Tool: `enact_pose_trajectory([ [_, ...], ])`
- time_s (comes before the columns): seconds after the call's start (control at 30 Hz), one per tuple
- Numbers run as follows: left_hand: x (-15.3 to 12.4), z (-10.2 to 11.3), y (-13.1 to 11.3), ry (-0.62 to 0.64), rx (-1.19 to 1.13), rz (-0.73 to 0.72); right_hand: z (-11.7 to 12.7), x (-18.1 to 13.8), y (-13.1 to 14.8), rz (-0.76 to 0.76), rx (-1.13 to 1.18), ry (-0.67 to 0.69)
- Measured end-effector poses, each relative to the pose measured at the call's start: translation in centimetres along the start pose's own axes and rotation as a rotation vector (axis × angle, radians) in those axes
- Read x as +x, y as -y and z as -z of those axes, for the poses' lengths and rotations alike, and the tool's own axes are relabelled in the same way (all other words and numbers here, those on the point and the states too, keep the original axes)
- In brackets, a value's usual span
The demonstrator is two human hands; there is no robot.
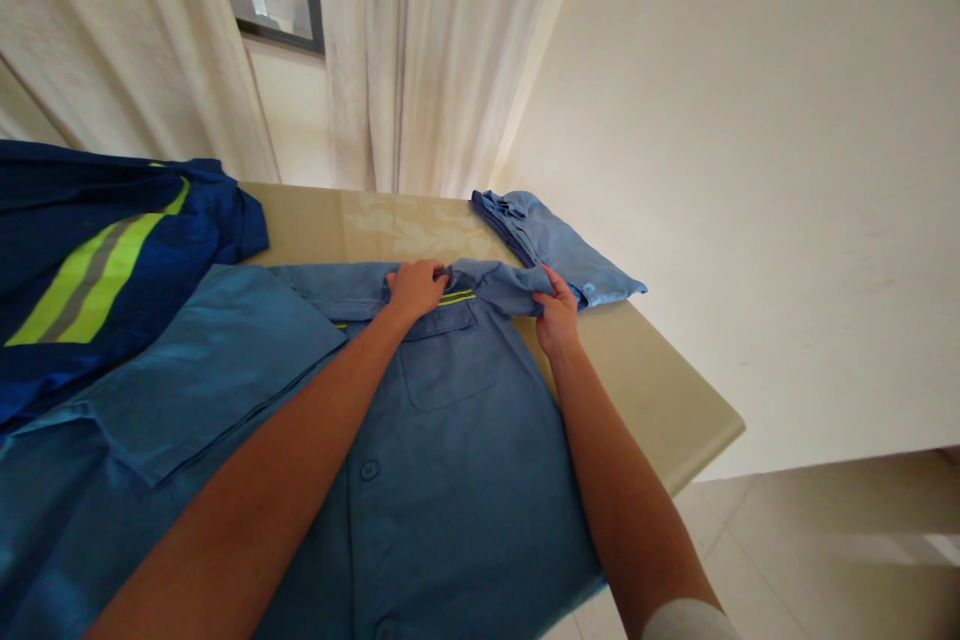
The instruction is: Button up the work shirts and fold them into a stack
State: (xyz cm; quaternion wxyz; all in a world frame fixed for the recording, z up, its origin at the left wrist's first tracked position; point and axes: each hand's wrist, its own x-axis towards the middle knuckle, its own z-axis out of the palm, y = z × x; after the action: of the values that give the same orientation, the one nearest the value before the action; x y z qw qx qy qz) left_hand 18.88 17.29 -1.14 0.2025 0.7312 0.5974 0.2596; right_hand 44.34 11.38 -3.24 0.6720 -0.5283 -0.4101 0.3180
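Blue sleeve (504, 290), twelve o'clock on the shirt (465, 460): right hand (559, 315) pinches it; left hand (416, 290) curls over, grip unclear. Seemingly mid-fold; next likely calls for smoothing.

I saw matt, woven-looking cloth in the shirt (480, 480), with a plastic-looking button (370, 470). On my screen the tabletop (420, 222) looked smooth and glossy, the curtains (450, 40) were soft, matt fabric, and the wall (750, 170) was smooth and matt.
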Motion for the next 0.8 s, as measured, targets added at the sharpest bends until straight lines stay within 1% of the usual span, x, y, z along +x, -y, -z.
enact_pose_trajectory([
  [0.07,0.1,0.6,0.0,0.065,-0.022,-0.025,-0.1,-0.2,0.3,0.021,-0.028,0.011],
  [0.1,0.2,1.0,0.0,0.064,-0.041,-0.035,-0.2,-0.2,0.4,0.025,-0.039,0.002],
  [0.17,0.2,1.7,-0.1,-0.016,-0.064,-0.024,-0.5,-0.4,0.5,0.022,-0.054,-0.028],
  [0.27,0.3,2.8,-0.5,-0.193,-0.074,-0.009,-0.6,-0.5,0.6,0.01,-0.065,-0.063],
  [0.3,0.4,3.1,-0.6,-0.245,-0.079,-0.023,-0.6,-0.6,0.6,0.007,-0.067,-0.064],
  [0.37,0.4,3.6,-0.7,-0.314,-0.089,-0.101,-0.6,-0.5,0.6,-0.015,-0.069,-0.048],
  [0.47,0.3,3.9,-0.9,-0.333,-0.09,-0.256,-0.8,-0.5,0.7,-0.101,-0.042,-0.005],
  [0.53,0.2,3.6,-0.9,-0.318,-0.11,-0.292,-1.1,-0.7,1.2,-0.112,-0.032,0.0],
  [0.57,0.2,3.4,-0.9,-0.314,-0.136,-0.275,-1.4,-0.9,1.6,-0.068,-0.042,-0.012],
  [0.6,0.3,3.2,-0.9,-0.312,-0.172,-0.238,-1.6,-1.4,2.2,0.012,-0.068,-0.023],
  [0.67,0.4,2.8,-0.8,-0.288,-0.267,-0.122,-2.2,-2.7,3.8,0.234,-0.167,0.014],
  [0.7,0.5,2.6,-0.8,-0.254,-0.33,-0.063,-2.5,-3.5,4.6,0.349,-0.241,0.081],
  [0.73,0.6,2.5,-0.7,-0.204,-0.402,-0.016,-2.8,-4.4,5.4,0.449,-0.331,0.182],
  [0.8,0.8,2.4,-0.8,-0.088,-0.573,0.057,-3.4,-6.0,6.5,0.596,-0.534,0.442],
])
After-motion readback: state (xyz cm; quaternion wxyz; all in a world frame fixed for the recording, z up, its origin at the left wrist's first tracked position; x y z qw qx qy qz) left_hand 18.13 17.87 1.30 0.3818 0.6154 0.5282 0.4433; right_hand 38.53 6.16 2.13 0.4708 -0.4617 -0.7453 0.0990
